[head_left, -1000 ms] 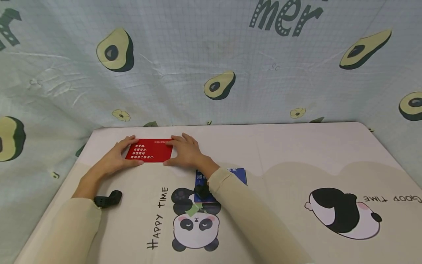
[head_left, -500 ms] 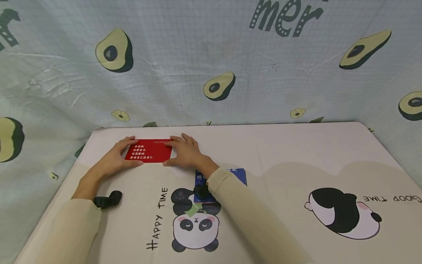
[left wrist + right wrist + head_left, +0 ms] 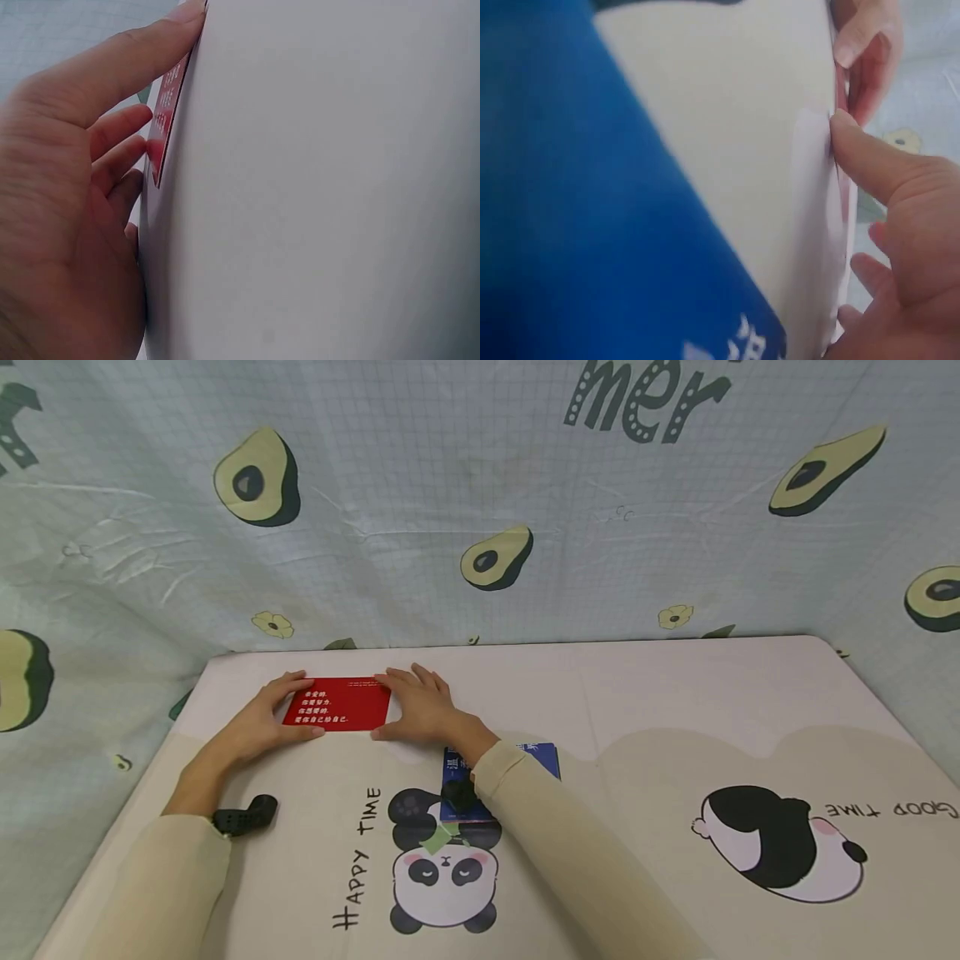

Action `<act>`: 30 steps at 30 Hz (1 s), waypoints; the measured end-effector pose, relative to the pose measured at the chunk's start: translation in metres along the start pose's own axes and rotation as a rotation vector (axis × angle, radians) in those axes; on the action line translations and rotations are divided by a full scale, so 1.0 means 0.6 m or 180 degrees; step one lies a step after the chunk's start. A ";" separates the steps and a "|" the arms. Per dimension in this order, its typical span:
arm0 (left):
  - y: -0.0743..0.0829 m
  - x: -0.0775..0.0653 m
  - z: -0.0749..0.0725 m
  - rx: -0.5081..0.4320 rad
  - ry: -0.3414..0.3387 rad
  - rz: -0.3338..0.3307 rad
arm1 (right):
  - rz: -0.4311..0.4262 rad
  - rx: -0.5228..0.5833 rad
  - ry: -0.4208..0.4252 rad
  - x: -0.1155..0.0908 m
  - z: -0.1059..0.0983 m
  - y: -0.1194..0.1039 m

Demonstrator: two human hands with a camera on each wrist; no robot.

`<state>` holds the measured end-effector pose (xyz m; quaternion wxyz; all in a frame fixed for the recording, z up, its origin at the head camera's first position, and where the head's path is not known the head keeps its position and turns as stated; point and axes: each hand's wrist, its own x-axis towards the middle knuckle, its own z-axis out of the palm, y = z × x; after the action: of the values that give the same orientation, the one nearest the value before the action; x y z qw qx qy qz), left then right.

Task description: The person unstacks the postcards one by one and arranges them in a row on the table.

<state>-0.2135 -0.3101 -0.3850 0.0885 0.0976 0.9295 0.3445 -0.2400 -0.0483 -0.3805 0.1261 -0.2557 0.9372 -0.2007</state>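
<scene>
A red card [image 3: 341, 703] with white printed characters lies flat on the table near its back left. My left hand [image 3: 258, 722] is at its left end, thumb along the near edge and fingers by the far corner. Across from it, my right hand [image 3: 423, 708] touches the right end, with thumb and fingers spread at the near and far corners. The left wrist view shows the fingers [image 3: 124, 124] loosely bent beside the card. Under my right wrist lies a blue card [image 3: 540, 758] with white characters, partly hidden by the forearm.
The table [image 3: 637, 693] has a pale cover printed with a panda [image 3: 446, 881] and a black-and-white animal [image 3: 780, 843]. Behind it hangs a cloth [image 3: 375, 485] with avocado prints. A black strap camera [image 3: 247, 816] sits on my left wrist.
The right hand's fingertips have shifted slightly over the red card's far right corner. Otherwise both hands and the cards stay almost where they were.
</scene>
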 end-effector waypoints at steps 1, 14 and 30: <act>0.001 -0.001 0.000 -0.0005 0.0007 0.0007 | -0.0015 0.0064 -0.0001 -0.002 -0.002 0.001; 0.028 -0.030 0.000 -0.0134 0.0341 -0.0063 | -0.0279 0.0659 0.0100 -0.046 -0.073 0.026; 0.150 -0.070 0.049 -0.0300 0.0611 0.0406 | -0.0917 0.0405 0.0094 -0.187 -0.117 0.064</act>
<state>-0.1556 -0.2350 -0.3437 -0.0186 0.1189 0.9084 0.4005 -0.1860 0.0632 -0.3200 0.0982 -0.3760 0.8780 -0.2795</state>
